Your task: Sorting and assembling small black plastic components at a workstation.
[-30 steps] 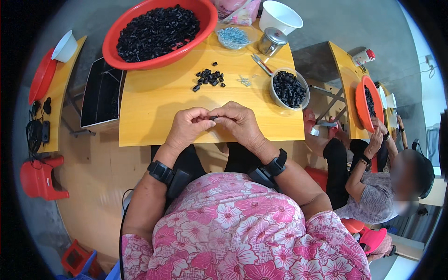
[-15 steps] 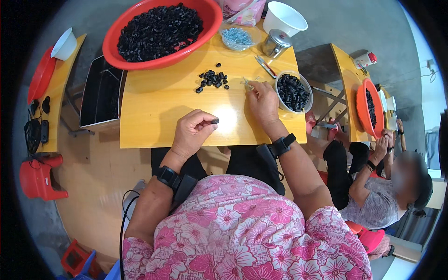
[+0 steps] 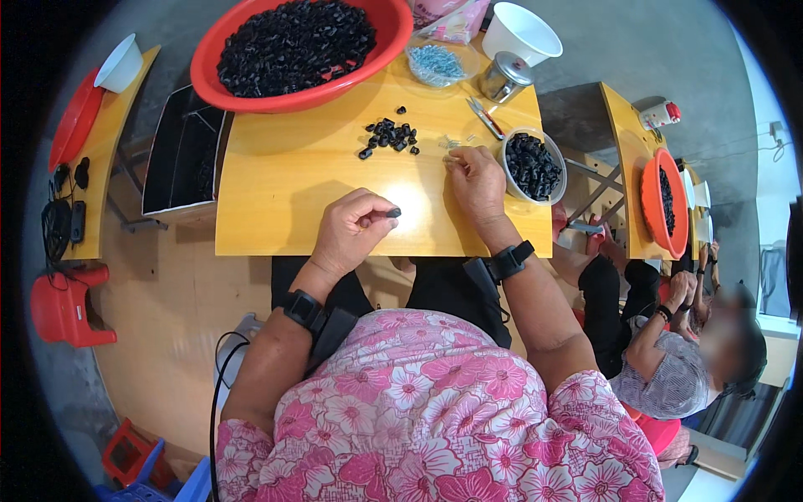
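Yellow wooden tables (image 3: 293, 192) stand on a grey concrete floor (image 3: 636, 42), red stool (image 3: 63, 305) at left.

The person wears a short-sleeved pink top printed all over with large pink and white flowers, and dark trousers. A black band with a boxy black unit is strapped around each wrist, just behind the bare left hand (image 3: 351, 227) and right hand (image 3: 475, 180). A thin black cable hangs by the left arm.
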Tool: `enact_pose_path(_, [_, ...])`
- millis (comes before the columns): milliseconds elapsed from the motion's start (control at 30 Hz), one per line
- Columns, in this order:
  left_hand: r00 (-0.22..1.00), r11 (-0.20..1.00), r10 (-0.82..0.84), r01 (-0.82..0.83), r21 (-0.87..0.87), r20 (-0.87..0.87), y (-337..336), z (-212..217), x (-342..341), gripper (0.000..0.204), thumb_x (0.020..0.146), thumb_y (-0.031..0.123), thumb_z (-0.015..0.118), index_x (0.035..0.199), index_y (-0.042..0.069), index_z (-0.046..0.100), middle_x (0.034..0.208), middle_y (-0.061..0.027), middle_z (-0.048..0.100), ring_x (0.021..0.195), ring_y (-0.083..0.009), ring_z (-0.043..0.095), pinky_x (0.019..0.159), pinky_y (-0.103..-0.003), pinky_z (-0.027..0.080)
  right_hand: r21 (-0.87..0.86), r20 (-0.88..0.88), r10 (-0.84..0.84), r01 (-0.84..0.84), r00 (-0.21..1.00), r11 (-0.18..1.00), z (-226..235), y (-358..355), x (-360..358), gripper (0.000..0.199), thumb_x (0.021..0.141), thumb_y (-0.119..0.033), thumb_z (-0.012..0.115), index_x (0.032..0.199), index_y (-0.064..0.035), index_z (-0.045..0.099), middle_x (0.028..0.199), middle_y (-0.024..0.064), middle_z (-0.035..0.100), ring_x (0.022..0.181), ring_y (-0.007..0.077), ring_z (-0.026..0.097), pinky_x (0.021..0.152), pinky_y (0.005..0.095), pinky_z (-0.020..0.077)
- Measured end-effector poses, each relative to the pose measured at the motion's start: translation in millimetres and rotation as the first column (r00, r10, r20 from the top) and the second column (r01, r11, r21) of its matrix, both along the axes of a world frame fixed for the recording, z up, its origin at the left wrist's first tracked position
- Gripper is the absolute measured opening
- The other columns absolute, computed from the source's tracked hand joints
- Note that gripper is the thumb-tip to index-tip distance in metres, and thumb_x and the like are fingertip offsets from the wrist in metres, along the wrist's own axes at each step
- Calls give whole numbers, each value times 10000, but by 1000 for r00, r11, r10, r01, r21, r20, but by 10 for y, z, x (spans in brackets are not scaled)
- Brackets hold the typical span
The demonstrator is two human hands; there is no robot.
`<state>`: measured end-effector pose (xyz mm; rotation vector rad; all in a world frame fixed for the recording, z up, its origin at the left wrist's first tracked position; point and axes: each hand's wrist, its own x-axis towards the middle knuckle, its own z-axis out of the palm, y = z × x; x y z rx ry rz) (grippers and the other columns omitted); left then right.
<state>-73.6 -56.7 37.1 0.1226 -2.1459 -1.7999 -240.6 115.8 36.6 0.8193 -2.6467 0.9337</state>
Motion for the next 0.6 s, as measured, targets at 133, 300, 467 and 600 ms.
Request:
enact_pose_path(133, [1000,1000,8,-8,-7,5,6,-19,4,110,785,-1,727,893,15,711,786,-15,618,652,-65,543,604,-207,448,44,-32,42,-41,999,998,76,-1,50,98,825,-109,694,911,-73,723,850,126,641,753,311,649,678,388,524])
enact_pose_path(300, [1000,1000,20,-20,1,11,10,-11,8,105,790,13,725,894,12,707,785,-21,621,651,-75,545,609,-216,455,111,-70,101,-92,992,989,91,-8,108,74,829,-105,673,887,-74,707,856,131,637,747,340,644,681,416,530])
enact_pose_path(467, [1000,1000,21,-21,-6,19,7,-71,-13,108,798,36,725,899,5,703,787,-26,623,650,-82,548,614,-227,462,145,-91,230,-216,969,966,89,17,233,45,809,-70,656,841,-65,688,861,136,648,749,349,648,665,419,539])
enact_pose_path(600, [999,1000,18,-18,-11,32,19,-32,-14,112,801,44,726,900,1,700,785,-34,621,653,-90,561,618,-232,469,110,-46,333,-326,942,939,126,7,337,67,783,-33,651,839,-54,682,859,145,653,751,352,647,652,406,544])
